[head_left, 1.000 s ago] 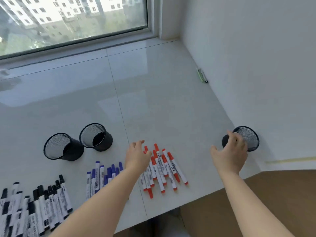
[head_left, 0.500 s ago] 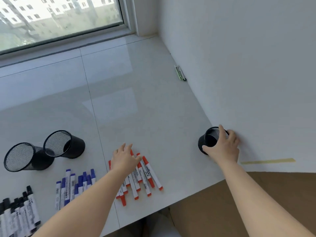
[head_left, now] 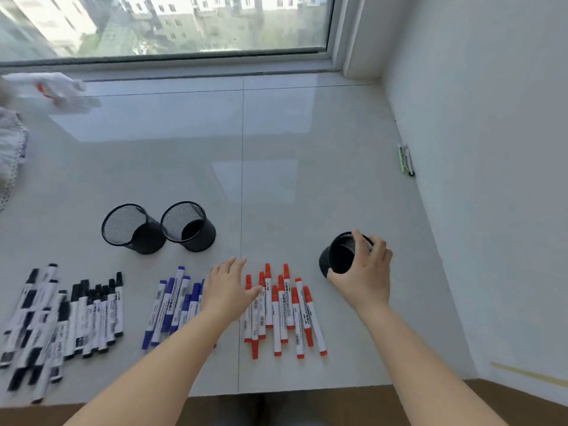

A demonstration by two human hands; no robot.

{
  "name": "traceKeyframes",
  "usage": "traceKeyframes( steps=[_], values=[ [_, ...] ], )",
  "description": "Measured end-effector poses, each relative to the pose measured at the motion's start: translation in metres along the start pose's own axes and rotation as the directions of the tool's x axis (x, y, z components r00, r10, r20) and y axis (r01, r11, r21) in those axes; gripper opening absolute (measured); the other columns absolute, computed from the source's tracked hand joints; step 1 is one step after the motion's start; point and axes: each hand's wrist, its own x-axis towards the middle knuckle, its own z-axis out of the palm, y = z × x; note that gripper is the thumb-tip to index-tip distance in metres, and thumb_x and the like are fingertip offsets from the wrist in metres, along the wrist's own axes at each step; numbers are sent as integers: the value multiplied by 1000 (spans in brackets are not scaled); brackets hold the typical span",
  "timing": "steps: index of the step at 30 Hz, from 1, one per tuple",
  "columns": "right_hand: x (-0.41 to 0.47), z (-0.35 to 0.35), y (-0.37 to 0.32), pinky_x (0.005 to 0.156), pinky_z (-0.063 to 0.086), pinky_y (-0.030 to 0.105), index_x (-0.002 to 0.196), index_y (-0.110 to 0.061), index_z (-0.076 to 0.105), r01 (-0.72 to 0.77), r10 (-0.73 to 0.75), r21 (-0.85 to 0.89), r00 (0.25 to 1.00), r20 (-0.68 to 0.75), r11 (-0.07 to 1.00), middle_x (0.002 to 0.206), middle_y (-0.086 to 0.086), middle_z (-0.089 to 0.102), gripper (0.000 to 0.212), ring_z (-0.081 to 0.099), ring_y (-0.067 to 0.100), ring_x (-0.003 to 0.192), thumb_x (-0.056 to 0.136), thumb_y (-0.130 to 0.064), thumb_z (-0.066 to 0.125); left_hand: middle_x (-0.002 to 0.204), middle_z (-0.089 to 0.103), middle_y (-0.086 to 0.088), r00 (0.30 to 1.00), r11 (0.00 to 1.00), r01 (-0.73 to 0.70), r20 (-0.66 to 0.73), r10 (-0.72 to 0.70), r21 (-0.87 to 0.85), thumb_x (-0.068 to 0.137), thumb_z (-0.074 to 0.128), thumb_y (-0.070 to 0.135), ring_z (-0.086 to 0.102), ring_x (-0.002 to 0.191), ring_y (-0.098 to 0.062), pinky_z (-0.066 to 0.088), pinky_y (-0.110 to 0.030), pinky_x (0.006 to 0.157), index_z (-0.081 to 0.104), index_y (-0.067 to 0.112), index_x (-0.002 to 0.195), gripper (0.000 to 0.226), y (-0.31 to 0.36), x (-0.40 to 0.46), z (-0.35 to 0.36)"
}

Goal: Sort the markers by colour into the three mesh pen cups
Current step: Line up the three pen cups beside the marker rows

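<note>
A: Are any markers put away?
B: No. Black markers (head_left: 61, 315), blue markers (head_left: 172, 305) and red markers (head_left: 282, 309) all lie on the tabletop (head_left: 307, 167).
A: And the hands?
B: The right hand (head_left: 362, 272) grips one cup (head_left: 336, 256) just right of the red markers. The left hand (head_left: 227, 287) lies open beside them. Two cups (head_left: 159, 229) sit empty.

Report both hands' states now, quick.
Left hand: open, fingers straight, over the red markers.
Right hand: gripping the mesh pen cup.

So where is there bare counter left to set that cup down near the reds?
Bare counter lies beyond the red markers, between the two left cups and the cup the right hand grips, and right of the reds. The front left is crowded with blue and black markers.
</note>
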Motion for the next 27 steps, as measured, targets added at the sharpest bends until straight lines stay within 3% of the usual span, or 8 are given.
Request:
traceKeyframes(
  steps=[4, 12, 18, 27],
  values=[
    [7, 25, -58, 88, 42, 35, 138, -20, 30, 152, -153, 19, 986, 66, 988, 129, 9, 30, 87, 31, 27, 111, 64, -41, 71, 152, 25, 0, 996, 997, 59, -64, -57, 40, 83, 53, 56, 20, 138, -21, 21, -36, 114, 20, 24, 145, 78, -49, -4, -15],
    [28, 72, -135, 90, 40, 34, 140, -20, 26, 276, -271, -15, 952, 144, 961, 130, 8, 29, 87, 31, 28, 113, 67, -41, 69, 148, 29, -3, 977, 984, 179, -116, -179, -9, 81, 51, 61, 27, 132, -24, 29, -39, 108, 26, 23, 143, 77, -131, 9, -29],
    [35, 104, -151, 90, 40, 36, 139, -18, 29, 315, -311, -72, 948, 63, 946, 131, 11, 31, 86, 32, 30, 112, 67, -42, 69, 156, 11, -3, 989, 989, 142, -43, -141, 46, 75, 41, 76, 8, 142, -26, 17, -46, 115, 14, 23, 146, 93, -162, 25, -18],
    [28, 123, -144, 88, 43, 39, 141, -15, 31, 334, -344, -110, 935, -87, 936, 130, 11, 33, 87, 34, 31, 113, 68, -45, 67, 157, -5, 1, 994, 990, 107, -20, -106, 95, 74, 26, 81, -8, 143, -28, 18, -62, 109, 6, 33, 146, 89, -169, 22, -3]
  ],
)
